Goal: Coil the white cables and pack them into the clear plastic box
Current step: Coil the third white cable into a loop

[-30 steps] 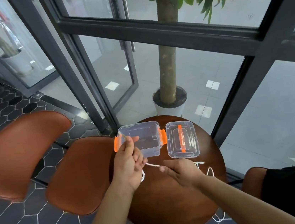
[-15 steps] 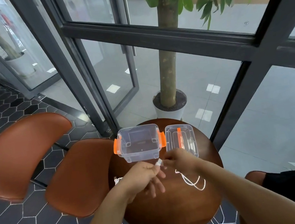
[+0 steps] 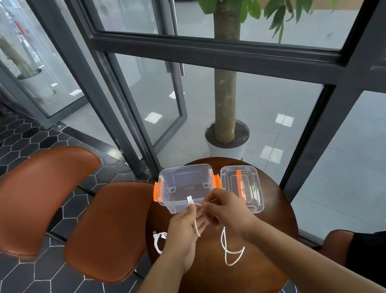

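Head view: hands (image 3: 184,223) now nearer box (image 3: 184,186).

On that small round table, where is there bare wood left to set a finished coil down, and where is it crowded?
Bare wood shows on the round table nearest the person, below the white cable loop, and along the right edge below the lid. The far side is crowded: the clear plastic box and lid sit side by side, with the left hand and right hand just before them. A second cable occupies the left edge.
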Tool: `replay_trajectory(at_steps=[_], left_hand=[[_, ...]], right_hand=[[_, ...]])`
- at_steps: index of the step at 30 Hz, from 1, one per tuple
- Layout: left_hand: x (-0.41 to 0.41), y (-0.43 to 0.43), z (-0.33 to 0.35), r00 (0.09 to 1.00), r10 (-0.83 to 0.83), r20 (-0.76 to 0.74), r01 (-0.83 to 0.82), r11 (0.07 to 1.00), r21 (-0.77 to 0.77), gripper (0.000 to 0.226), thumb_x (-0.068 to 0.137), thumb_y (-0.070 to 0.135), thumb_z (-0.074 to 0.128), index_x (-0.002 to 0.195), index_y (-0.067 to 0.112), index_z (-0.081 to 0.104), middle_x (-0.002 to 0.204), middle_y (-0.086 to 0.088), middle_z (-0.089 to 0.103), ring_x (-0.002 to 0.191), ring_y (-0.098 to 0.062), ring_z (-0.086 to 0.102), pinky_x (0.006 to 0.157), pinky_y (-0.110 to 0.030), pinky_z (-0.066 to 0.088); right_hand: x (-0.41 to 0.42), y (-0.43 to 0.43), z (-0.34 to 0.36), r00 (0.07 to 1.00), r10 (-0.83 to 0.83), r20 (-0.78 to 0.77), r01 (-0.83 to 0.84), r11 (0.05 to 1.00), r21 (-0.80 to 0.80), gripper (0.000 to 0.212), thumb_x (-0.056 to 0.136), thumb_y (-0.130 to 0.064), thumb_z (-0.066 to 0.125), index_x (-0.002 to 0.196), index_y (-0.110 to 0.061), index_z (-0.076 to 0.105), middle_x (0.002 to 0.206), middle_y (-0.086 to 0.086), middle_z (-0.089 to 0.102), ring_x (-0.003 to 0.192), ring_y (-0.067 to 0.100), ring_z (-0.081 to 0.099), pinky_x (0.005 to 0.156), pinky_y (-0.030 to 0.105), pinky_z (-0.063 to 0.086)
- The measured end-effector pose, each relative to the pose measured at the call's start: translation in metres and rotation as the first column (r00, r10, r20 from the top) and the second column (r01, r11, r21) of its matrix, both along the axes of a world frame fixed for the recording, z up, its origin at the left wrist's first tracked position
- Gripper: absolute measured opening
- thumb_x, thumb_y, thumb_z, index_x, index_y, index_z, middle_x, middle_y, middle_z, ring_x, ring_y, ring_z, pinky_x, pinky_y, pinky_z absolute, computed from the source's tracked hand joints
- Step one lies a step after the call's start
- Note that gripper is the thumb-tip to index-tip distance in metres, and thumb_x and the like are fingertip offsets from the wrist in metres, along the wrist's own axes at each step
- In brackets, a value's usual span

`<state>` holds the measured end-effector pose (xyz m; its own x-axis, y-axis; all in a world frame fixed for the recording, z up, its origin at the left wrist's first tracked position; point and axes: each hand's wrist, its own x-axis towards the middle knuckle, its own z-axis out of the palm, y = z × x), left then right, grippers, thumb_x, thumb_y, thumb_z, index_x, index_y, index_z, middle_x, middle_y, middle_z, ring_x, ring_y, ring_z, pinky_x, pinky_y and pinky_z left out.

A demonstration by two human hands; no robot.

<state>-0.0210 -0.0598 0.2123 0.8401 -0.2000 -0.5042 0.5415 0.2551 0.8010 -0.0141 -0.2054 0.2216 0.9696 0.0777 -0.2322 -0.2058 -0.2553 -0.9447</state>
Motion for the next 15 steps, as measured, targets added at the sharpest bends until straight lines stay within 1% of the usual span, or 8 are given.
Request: replay_trajectory(at_steps=[3,4,5,7,9,11,13,15], left_hand=[[-0.001,-0.003,0.001,0.989,0.1,-0.106,-0.117,0.98,-0.161,0.043,0.109,0.03,0.034,0.128,0.004,0.063,0.098,-0.011,0.074,0.075,-0.015,0.071,0.071,-0.035,0.05],[-0.001,-0.002,0.0,0.98,0.129,-0.154,-0.158,0.968,-0.194,0.044,0.108,0.033,0.034,0.129,0.006,0.063,0.103,-0.012,0.073,0.074,-0.017,0.069,0.065,-0.035,0.047],[0.0,0.0,-0.003,0.966,0.158,-0.203,-0.205,0.951,-0.231,0.044,0.108,0.035,0.035,0.13,0.008,0.062,0.111,-0.013,0.072,0.081,-0.019,0.069,0.065,-0.036,0.046],[0.002,0.006,-0.007,0.939,0.205,-0.277,-0.291,0.902,-0.319,0.042,0.107,0.034,0.037,0.131,0.007,0.059,0.121,-0.016,0.071,0.104,-0.026,0.068,0.076,-0.039,0.05],[0.005,0.01,-0.008,0.931,0.229,-0.283,-0.33,0.859,-0.392,0.041,0.107,0.031,0.037,0.13,0.003,0.058,0.118,-0.018,0.073,0.112,-0.03,0.067,0.086,-0.041,0.051],[0.007,0.013,-0.004,0.939,0.246,-0.24,-0.33,0.839,-0.432,0.039,0.107,0.029,0.036,0.123,0.002,0.059,0.108,-0.017,0.076,0.102,-0.029,0.073,0.088,-0.042,0.051],[0.01,0.016,0.001,0.949,0.259,-0.179,-0.311,0.856,-0.413,0.038,0.107,0.028,0.037,0.116,0.003,0.062,0.096,-0.014,0.078,0.089,-0.024,0.077,0.085,-0.038,0.051],[0.011,0.017,0.002,0.958,0.248,-0.145,-0.285,0.892,-0.351,0.037,0.106,0.03,0.039,0.116,0.005,0.065,0.084,-0.009,0.076,0.076,-0.018,0.076,0.079,-0.034,0.05]], right_hand=[[-0.013,0.014,-0.003,0.992,0.09,0.086,-0.081,0.991,-0.107,0.006,0.098,-0.019,0.059,0.103,-0.018,0.062,0.082,0.004,0.073,0.057,0.009,0.065,0.056,0.023,0.054],[-0.017,0.018,-0.005,0.985,0.129,0.116,-0.109,0.981,-0.163,0.013,0.098,-0.017,0.058,0.11,-0.021,0.063,0.086,0.0,0.073,0.059,0.006,0.066,0.058,0.019,0.053],[-0.021,0.02,-0.006,0.977,0.162,0.14,-0.131,0.969,-0.212,0.023,0.098,-0.013,0.056,0.116,-0.025,0.063,0.089,-0.002,0.073,0.06,0.003,0.065,0.06,0.014,0.051],[-0.028,0.022,-0.012,0.955,0.208,0.21,-0.135,0.939,-0.315,0.037,0.096,-0.008,0.055,0.126,-0.029,0.064,0.09,-0.004,0.074,0.06,-0.006,0.059,0.063,0.008,0.045],[-0.034,0.022,-0.02,0.936,0.204,0.288,-0.095,0.932,-0.351,0.027,0.095,-0.014,0.058,0.116,-0.029,0.067,0.078,-0.013,0.067,0.059,-0.006,0.057,0.063,0.014,0.046],[-0.039,0.019,-0.032,0.94,0.175,0.291,-0.055,0.924,-0.379,0.001,0.095,-0.028,0.061,0.095,-0.028,0.059,0.068,-0.015,0.061,0.059,0.006,0.058,0.062,0.028,0.049],[-0.041,0.012,-0.045,0.947,0.186,0.263,-0.074,0.919,-0.386,0.018,0.096,-0.037,0.062,0.085,-0.024,0.055,0.062,-0.01,0.061,0.058,0.013,0.058,0.061,0.032,0.048],[-0.04,0.003,-0.051,0.944,0.226,0.24,-0.146,0.94,-0.309,0.028,0.096,-0.041,0.063,0.077,-0.021,0.057,0.059,-0.007,0.056,0.055,0.011,0.052,0.057,0.027,0.042]])
